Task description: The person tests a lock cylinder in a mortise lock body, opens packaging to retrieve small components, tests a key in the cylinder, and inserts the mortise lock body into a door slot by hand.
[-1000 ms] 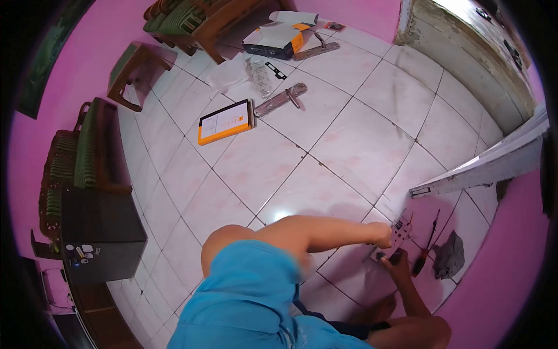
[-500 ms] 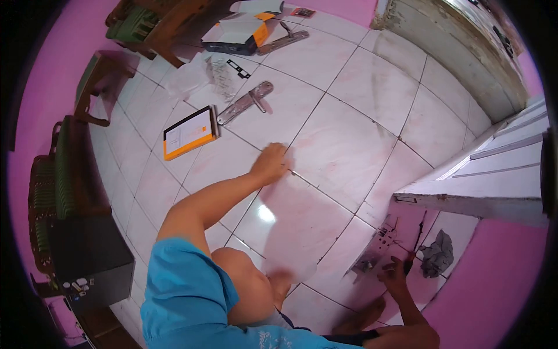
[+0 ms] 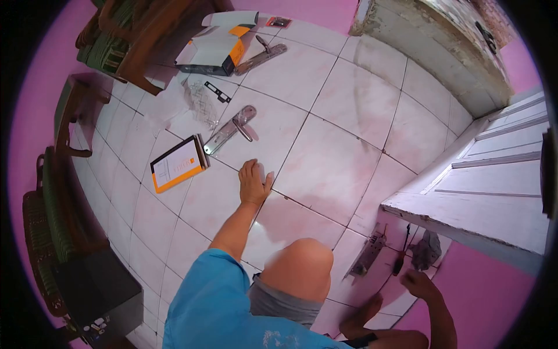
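My left hand (image 3: pixel 254 181) lies open on the tiled floor, fingers spread and holding nothing. Beyond it is a door handle on a long plate (image 3: pixel 231 129), beside a flat white, black and orange box (image 3: pixel 179 164). On the right, my right hand (image 3: pixel 419 285) is curled into a loose fist by the pink wall, and no object shows in it. Just past that hand lie a screwdriver (image 3: pixel 399 263) and a crumpled grey cloth (image 3: pixel 426 250). To its left rests a metal mortise lock (image 3: pixel 369 253), partly in the door's shadow.
An open white door (image 3: pixel 482 203) stands at the right. Farther off are an open box (image 3: pixel 212 55), a second door handle (image 3: pixel 261 59), a black slotted plate (image 3: pixel 217 92) and clear plastic wrapping (image 3: pixel 197 103). Wooden chairs and a black cabinet (image 3: pixel 96 285) line the left side.
My left hand has shifted left, its fingers now spread on the tiles. My right hand has drawn back from the lock, fingers curled. My body and knee have moved right in view.
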`<state>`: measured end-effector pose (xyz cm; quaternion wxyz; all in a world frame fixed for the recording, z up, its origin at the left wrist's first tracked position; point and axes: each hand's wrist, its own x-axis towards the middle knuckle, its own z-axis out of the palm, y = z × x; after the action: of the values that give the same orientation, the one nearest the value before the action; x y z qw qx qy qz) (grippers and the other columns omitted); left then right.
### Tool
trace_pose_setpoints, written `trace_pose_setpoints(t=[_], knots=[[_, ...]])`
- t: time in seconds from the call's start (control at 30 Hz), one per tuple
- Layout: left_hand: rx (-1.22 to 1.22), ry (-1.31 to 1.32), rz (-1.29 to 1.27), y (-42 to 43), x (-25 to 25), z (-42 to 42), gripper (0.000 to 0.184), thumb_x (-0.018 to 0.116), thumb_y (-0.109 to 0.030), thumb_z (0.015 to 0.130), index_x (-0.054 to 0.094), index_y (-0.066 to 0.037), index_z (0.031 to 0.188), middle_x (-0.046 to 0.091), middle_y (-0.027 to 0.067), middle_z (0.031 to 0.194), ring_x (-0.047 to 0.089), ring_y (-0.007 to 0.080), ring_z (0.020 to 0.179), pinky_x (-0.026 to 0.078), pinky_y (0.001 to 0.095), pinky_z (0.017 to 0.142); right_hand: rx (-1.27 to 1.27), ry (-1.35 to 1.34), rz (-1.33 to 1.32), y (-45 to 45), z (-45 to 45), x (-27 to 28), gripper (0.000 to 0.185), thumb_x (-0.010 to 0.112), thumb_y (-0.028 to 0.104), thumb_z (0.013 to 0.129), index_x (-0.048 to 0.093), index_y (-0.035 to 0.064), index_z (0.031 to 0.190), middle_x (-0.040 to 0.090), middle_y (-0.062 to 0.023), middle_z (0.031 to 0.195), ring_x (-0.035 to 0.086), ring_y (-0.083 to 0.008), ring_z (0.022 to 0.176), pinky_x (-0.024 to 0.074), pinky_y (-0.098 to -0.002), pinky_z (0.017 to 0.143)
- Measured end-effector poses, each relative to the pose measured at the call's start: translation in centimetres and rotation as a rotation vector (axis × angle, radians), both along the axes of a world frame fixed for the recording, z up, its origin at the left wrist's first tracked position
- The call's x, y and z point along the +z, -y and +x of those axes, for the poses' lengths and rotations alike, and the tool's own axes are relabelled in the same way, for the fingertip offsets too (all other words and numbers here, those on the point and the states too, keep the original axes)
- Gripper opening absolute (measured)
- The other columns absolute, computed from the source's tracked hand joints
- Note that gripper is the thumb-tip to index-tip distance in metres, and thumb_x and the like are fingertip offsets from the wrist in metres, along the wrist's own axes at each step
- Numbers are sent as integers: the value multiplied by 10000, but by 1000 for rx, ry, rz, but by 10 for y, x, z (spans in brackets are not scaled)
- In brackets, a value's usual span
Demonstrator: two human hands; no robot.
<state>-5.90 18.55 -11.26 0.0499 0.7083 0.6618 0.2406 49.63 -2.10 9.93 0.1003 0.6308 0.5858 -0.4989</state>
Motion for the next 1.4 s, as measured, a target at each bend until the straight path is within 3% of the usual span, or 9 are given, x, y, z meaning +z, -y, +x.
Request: trace_pose_setpoints(t=[0.17, 0.23, 0.33, 0.53, 0.83, 1.17, 1.23, 1.27, 1.4], knots=[[153, -12, 23, -9, -17, -21, 398, 600, -295, 910, 525, 30, 1128, 518, 227, 1265, 476, 405, 1203, 354, 520, 1025, 175, -185, 4, -110, -128, 27, 438, 658, 365, 958, 598, -2, 1189, 679, -207, 941, 682, -332, 882, 533, -415, 804], [831, 107, -228, -15, -24, -48, 359, 546, -261, 914, 511, 39, 1107, 526, 223, 1243, 471, 397, 1208, 340, 520, 1030, 121, -198, 106, -150, -175, 35, 421, 662, 346, 961, 599, -2, 1191, 674, -207, 982, 677, -312, 929, 531, -398, 827], [1072, -32, -86, -24, -13, -56, 377, 518, -261, 922, 500, 56, 1124, 521, 227, 1261, 456, 386, 1236, 327, 518, 1047, -109, -331, 311, -194, -216, -28, 406, 677, 303, 956, 595, -12, 1197, 659, -210, 1098, 655, -332, 1022, 528, -389, 880], [972, -107, 20, -33, -5, -61, 389, 519, -269, 948, 476, 69, 1135, 482, 262, 1337, 417, 400, 1306, 321, 543, 1065, -380, 4, 760, -328, -275, -178, 492, 678, 268, 932, 530, -72, 1255, 558, -279, 1280, 534, -425, 1223, 441, -449, 1037], [952, -192, -42, -41, -20, -68, 409, 455, -323, 972, 509, 72, 1067, 501, 284, 1284, 436, 444, 1262, 356, 580, 1005, -543, 387, 925, -613, -329, -211, 736, 597, 387, 949, 375, -98, 1456, 386, -322, 1508, 318, -436, 1451, 254, -493, 1209], [921, -316, -99, -24, -41, -82, 292, 383, -284, 1053, 450, -3, 1095, 485, 273, 1290, 463, 446, 1205, 374, 593, 952, -689, 663, 683, -657, -388, -236, 951, 457, 586, 953, 170, -86, 1562, 121, -273, 1650, 9, -393, 1554, -1, -490, 1261], [710, 5, -402, -8, -27, -107, 294, 428, -261, 1045, 460, 20, 1122, 491, 267, 1247, 471, 434, 1185, 385, 555, 967, -684, 676, 644, -661, -389, -231, 950, 465, 581, 951, 168, -83, 1563, 115, -270, 1652, 5, -387, 1555, 0, -488, 1262], [871, -159, -219, -17, -10, -93, 289, 480, -211, 1028, 477, 58, 1135, 521, 228, 1156, 502, 405, 1125, 400, 522, 973, -684, 690, 615, -662, -390, -229, 949, 473, 575, 949, 167, -80, 1564, 110, -267, 1653, 1, -381, 1556, 0, -486, 1263], [737, 589, -266, -186, 99, -74, 239, 548, -190, 1045, 529, 39, 1109, 530, 144, 1018, 524, 274, 988, 426, 400, 914, -671, 695, 593, -664, -390, -224, 946, 482, 565, 949, 159, -75, 1566, 98, -264, 1655, -3, -379, 1556, 3, -486, 1264]])
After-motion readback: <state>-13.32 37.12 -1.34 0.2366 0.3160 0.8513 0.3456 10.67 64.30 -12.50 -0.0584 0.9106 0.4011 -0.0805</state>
